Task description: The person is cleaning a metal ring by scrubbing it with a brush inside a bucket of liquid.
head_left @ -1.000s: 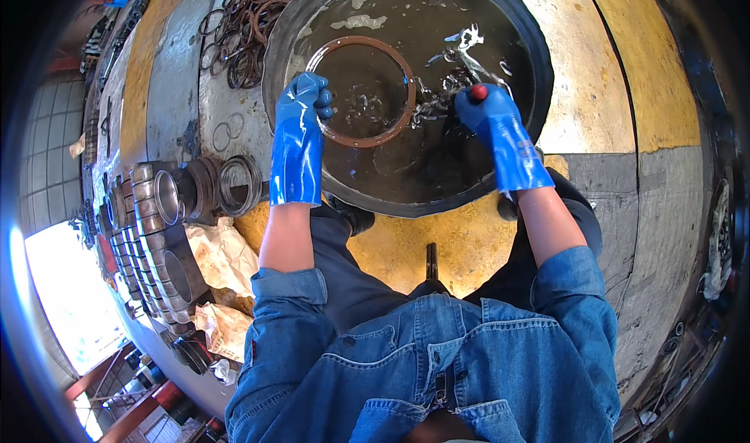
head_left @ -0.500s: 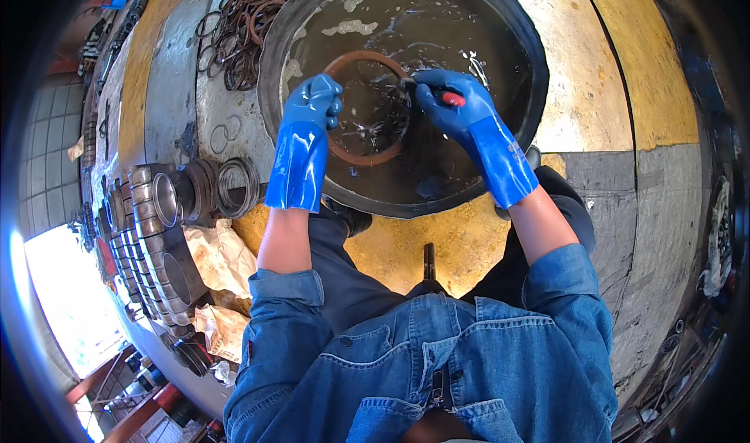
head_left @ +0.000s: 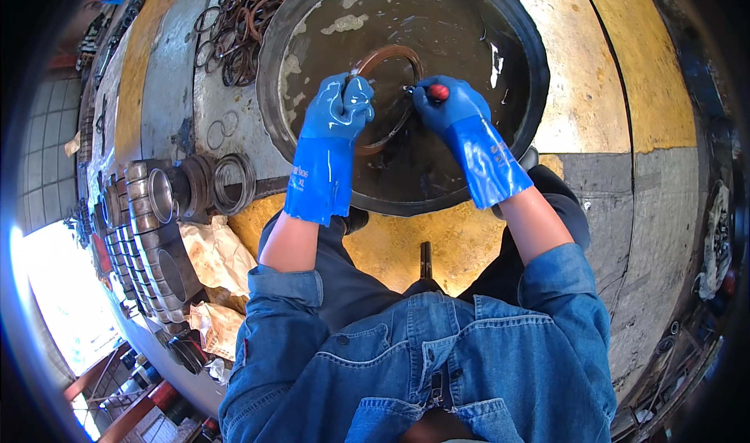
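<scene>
My left hand (head_left: 341,105), in a long blue rubber glove, is closed on the left side of a reddish-brown ring (head_left: 391,50). The ring is tilted above murky water (head_left: 469,154) in a wide black tub (head_left: 269,91). My right hand (head_left: 453,105), gloved alike, is wrapped round a red-handled tool (head_left: 438,92). A short metallic part of it points toward the ring's right side; the fingers hide most of the tool, so its kind does not show.
A heap of brown and dark rings (head_left: 248,21) lies left of the tub, with two thin rings (head_left: 223,129) nearer. Stacked metal cylinders (head_left: 148,224) and crumpled brown paper (head_left: 212,251) stand at the left. My knees straddle the floor before the tub.
My left hand has moved right with the ring, which has tilted to a narrower oval. My right hand has turned, so the red handle end now points up.
</scene>
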`<state>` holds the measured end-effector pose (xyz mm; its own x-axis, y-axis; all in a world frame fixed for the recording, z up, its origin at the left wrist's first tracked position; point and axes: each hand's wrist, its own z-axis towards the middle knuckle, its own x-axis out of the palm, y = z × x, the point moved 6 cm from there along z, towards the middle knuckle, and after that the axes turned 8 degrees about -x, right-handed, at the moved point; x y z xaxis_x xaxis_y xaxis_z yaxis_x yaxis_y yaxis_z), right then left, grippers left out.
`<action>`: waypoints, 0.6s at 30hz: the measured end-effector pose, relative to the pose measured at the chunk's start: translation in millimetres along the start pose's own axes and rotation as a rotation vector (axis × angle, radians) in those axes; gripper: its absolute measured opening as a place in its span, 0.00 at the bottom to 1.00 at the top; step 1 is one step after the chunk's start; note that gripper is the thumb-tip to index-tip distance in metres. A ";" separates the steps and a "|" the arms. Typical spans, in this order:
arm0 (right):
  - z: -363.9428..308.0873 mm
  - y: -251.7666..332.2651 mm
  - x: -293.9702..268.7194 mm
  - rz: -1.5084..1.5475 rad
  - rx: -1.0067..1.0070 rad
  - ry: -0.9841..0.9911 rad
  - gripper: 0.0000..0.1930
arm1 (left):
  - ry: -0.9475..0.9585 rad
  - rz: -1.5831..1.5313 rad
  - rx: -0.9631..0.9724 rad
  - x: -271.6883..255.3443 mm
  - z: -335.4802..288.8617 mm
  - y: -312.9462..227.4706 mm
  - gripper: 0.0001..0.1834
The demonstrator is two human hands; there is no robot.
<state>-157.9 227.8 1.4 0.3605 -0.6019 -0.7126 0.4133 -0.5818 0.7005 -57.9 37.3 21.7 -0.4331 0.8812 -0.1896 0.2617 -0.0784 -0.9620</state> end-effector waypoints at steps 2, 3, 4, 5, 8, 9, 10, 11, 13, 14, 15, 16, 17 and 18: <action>1.6 -12.6 12.5 0.204 0.356 0.309 0.14 | -0.023 0.045 0.075 -2.6 -0.6 8.5 0.15; -1.7 -10.2 14.4 0.350 0.359 0.316 0.15 | -0.031 0.065 0.114 -1.3 -0.8 7.4 0.16; -9.1 -6.5 16.4 0.496 0.360 0.323 0.16 | -0.047 0.098 0.128 -1.3 -1.0 7.6 0.16; -17.7 -1.7 18.0 0.643 0.360 0.330 0.17 | -0.063 0.132 0.143 -1.7 -1.9 7.9 0.16; -33.7 12.1 23.9 0.953 0.429 0.314 0.17 | -0.056 0.156 0.158 2.5 -5.0 2.8 0.16; -35.7 17.0 27.0 1.060 0.402 0.290 0.16 | -0.050 0.154 0.158 2.8 -5.8 1.1 0.16; -36.1 19.7 28.2 1.167 0.373 0.264 0.15 | -0.046 0.175 0.161 3.5 -5.8 1.5 0.16; -31.1 18.7 27.3 1.170 0.320 0.273 0.13 | -0.042 0.197 0.165 4.3 -5.6 3.1 0.16; -9.4 13.5 10.8 0.871 0.134 0.255 0.13 | -0.013 0.221 0.110 5.7 -1.4 10.3 0.16; -2.9 14.4 2.8 0.721 0.044 0.244 0.12 | -0.009 0.238 0.127 5.3 0.2 11.1 0.16; -1.8 18.5 -9.4 0.543 0.014 0.054 0.10 | -0.008 0.256 0.142 3.8 0.4 11.0 0.16; -0.5 23.8 -21.6 0.344 -0.099 -0.046 0.09 | -0.007 0.275 0.156 2.2 0.0 11.1 0.16; -1.1 29.2 -33.3 0.143 -0.211 -0.144 0.09 | -0.022 0.296 0.184 -0.2 -1.4 10.5 0.16; -3.8 34.0 -43.6 -0.066 -0.317 -0.246 0.08 | -0.031 0.313 0.214 1.0 -2.3 8.5 0.16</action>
<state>-156.4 236.4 56.2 0.1300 -0.7040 -0.6982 0.6800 -0.4491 0.5795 -54.1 38.6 13.7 -0.3879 0.7849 -0.4832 0.2003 -0.4400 -0.8754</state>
